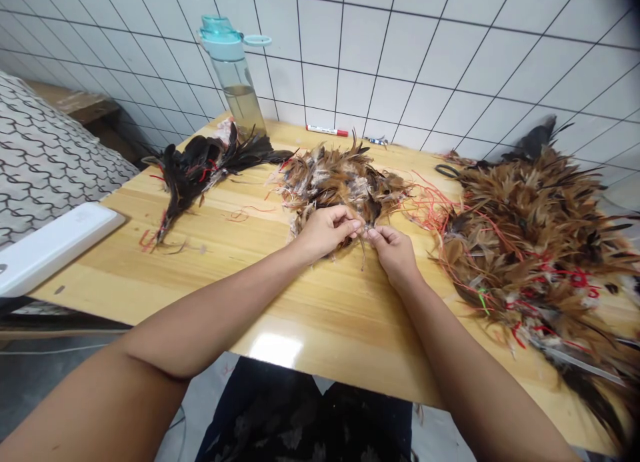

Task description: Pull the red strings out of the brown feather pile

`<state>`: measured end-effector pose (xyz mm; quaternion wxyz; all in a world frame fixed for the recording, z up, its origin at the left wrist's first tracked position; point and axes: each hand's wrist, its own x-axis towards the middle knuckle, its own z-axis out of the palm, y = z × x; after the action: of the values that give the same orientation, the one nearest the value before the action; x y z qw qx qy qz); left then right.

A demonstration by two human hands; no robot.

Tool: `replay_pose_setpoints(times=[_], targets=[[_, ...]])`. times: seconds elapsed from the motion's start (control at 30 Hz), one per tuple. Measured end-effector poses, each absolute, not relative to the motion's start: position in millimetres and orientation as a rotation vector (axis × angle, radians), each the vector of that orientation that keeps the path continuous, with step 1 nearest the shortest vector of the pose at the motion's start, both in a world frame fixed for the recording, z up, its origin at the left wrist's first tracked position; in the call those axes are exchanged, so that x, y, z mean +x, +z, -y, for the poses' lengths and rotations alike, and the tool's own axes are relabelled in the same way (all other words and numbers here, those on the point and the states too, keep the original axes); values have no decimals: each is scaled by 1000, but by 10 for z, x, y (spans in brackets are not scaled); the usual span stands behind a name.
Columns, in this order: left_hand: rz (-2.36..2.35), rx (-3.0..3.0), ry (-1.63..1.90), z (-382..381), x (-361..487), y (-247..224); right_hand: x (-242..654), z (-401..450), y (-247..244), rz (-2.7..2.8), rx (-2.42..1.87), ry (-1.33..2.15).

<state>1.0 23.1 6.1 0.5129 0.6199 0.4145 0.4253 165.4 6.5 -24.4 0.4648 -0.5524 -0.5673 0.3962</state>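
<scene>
Left hand and right hand nearly meet mid-counter, fingers of both pinched narrow on thin strand; can't tell feather or thread. From hands: brown feather bundle just beyond at 12 o'clock, black feather bundle at 10, water bottle at 11, orange-red threads at 2, large brown feather pile at 3.

Both hands close together at brown feathers
</scene>
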Motion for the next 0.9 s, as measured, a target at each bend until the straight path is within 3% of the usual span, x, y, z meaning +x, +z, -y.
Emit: replay_pose_setpoints(times=[0.9], targets=[[-1032, 1413, 1010, -229, 45, 61, 1643, -62, -247, 1411, -1357, 929]])
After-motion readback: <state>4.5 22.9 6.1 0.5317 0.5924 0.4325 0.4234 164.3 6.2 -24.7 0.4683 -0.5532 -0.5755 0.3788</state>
